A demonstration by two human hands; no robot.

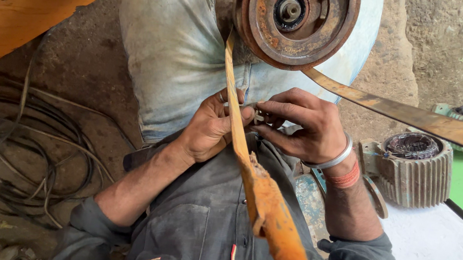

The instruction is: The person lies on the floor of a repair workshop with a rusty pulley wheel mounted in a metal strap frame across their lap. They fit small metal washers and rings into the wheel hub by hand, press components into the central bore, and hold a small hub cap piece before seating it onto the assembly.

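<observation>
- The left hand [210, 127] has its fingers curled tight around a rusty orange blade [234, 109].
- The right hand [305, 126] pinches a small metal part [258, 115] just beside that blade.
- The blade runs up to a rusty round hub [297, 17].
- Black wires [15, 146] lie on the floor.
- A ribbed grey motor [415, 167] sits near the right wrist.

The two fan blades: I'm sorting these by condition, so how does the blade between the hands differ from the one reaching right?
The blade between the hands runs down toward the camera, edge-on, coated in bright orange rust. The blade reaching right shows its broad face, browner with dull patches. The left hand and right hand touch only the first. Both are rusty and meet at the rusty hub.
</observation>
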